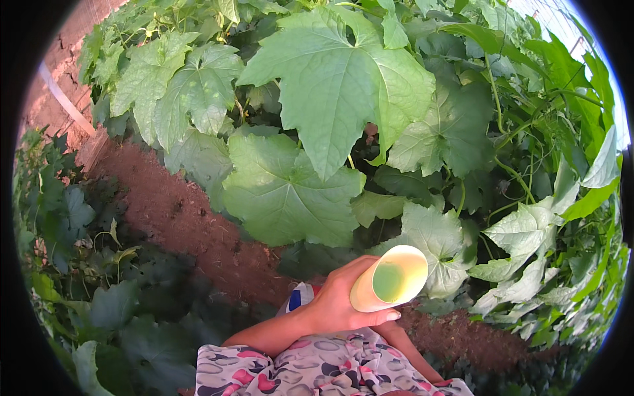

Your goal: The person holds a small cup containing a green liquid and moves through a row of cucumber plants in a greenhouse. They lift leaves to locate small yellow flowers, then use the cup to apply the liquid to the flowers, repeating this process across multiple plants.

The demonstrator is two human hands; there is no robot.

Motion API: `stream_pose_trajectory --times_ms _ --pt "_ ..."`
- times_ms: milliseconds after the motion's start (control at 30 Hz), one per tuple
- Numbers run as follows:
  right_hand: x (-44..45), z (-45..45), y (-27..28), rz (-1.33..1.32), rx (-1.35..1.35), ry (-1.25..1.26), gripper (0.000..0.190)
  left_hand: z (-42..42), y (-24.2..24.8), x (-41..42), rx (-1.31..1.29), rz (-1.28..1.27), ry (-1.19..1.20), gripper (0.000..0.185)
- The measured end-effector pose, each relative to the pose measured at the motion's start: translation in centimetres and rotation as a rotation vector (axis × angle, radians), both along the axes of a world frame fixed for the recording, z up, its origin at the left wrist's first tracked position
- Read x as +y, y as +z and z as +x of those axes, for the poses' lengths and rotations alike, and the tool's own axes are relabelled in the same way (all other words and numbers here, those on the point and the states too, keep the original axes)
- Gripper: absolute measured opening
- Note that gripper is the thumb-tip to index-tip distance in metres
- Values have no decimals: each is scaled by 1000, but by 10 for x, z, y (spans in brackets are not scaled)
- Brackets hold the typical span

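My left hand (337, 302) is wrapped around a pale yellow cup (365, 292), held tilted in front of my body. Inside the cup a green patch shows; whether it is liquid or the cup's bottom I cannot tell. My right forearm (406, 346) reaches in from the lower right. Most of my right hand (388, 326) is hidden below the left thumb and the cup, so its grip does not show. Just beyond the cup hangs a broad, lobed green leaf (438, 247) of a climbing vine.
Large vine leaves (292, 193) fill the space ahead, with stems and tendrils (515, 173) at right. A bare soil path (183, 213) runs between plant rows. More low foliage (124, 317) grows at left. A white strip (64, 99) crosses the soil at upper left.
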State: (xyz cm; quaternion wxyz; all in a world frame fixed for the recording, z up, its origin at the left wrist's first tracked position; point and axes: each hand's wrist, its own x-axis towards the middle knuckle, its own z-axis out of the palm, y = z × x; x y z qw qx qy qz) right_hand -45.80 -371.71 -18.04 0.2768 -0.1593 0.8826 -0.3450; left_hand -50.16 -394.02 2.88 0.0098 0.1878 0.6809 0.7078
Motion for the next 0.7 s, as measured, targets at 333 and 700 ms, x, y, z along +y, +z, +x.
stream_pose_trajectory --times_ms 333,700 --pt "-112 -46 111 -543 7 -345 17 -11 0 -134 -90 10 72 65" --pt "-305 -144 228 -851 480 -431 24 -75 7 -314 134 -44 -36 67"
